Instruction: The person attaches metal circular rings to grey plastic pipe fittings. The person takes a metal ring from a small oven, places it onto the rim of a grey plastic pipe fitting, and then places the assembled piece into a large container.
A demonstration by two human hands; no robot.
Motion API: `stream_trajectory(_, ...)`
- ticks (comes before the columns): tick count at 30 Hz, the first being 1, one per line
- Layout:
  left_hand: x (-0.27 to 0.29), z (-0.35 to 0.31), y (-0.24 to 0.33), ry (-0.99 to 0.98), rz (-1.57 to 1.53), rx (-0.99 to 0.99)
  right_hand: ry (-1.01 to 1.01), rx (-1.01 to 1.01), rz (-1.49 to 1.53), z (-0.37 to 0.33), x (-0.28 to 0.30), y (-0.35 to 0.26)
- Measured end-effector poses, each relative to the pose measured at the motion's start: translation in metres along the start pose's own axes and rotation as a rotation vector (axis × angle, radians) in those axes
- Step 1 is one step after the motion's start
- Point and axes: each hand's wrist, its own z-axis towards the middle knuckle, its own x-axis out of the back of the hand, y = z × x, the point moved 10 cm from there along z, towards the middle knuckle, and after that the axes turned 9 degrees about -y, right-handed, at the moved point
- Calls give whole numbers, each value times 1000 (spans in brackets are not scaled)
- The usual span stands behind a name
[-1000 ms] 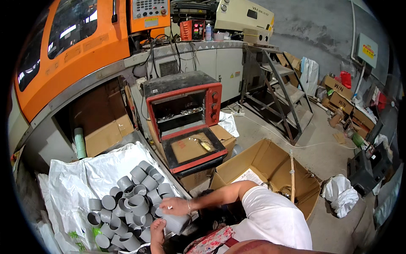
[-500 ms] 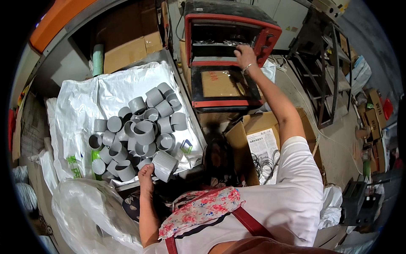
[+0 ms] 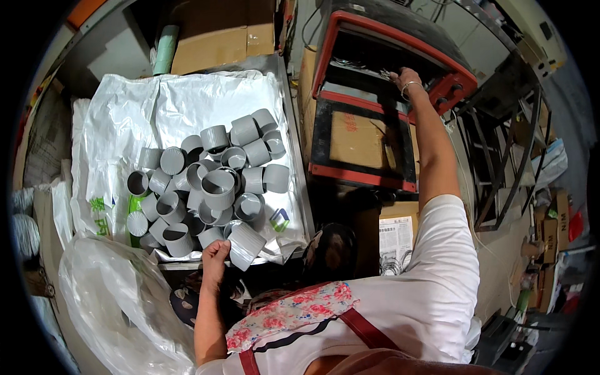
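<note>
My left hand [image 3: 215, 255] is closed, its thumb and fingers pinching the left rim of a ribbed grey pipe coupling [image 3: 247, 245]. This coupling is tilted over the front edge of the worktop, beside a heap of similar grey couplings [image 3: 217, 190]. My right arm reaches into a red and black toaster oven [image 3: 400, 50] whose door [image 3: 365, 140] is folded down. Inside, my right hand [image 3: 405, 80] has its fingers curled at some shiny thin metal rings near the oven rack; what they grip is partly hidden. More thin metal rings [image 3: 347, 63] lie further left in the oven.
Silvery plastic sheeting [image 3: 119, 125] covers the worktop under the couplings. A clear plastic bag [image 3: 119, 306] bulges at the lower left. Below the oven, a cardboard box holds newspaper [image 3: 395, 236] and wire rings [image 3: 394, 264]. A black metal frame [image 3: 500, 162] stands at the right.
The view has shifted, so the oven appears further right and the box is more covered. My right hand has reached closer to the rings. My left hand stays at the same coupling.
</note>
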Motion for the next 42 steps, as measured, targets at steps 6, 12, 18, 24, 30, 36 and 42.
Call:
stream_trajectory(6,-14,10,5,-20,34,58,179,-94,269,-10,11,13)
stream_trajectory(12,-20,10,3,-51,-7,64,335,-52,268,-32,36,1)
stream_trajectory(18,-12,8,-12,-36,4,28,323,-6,172,-47,46,-10)
stream_trajectory(24,-10,4,0,5,30,0,570,144,402,-133,83,-49)
stream_trajectory(30,-32,-27,26,-52,3,-72,504,850,498,-314,42,-170)
stream_trajectory(36,-69,-82,23,-177,-155,-20,-398,1011,1133,-492,-46,-232)
stream_trajectory(42,-68,-117,26,-210,-268,20,-713,742,1325,-558,-97,-247)
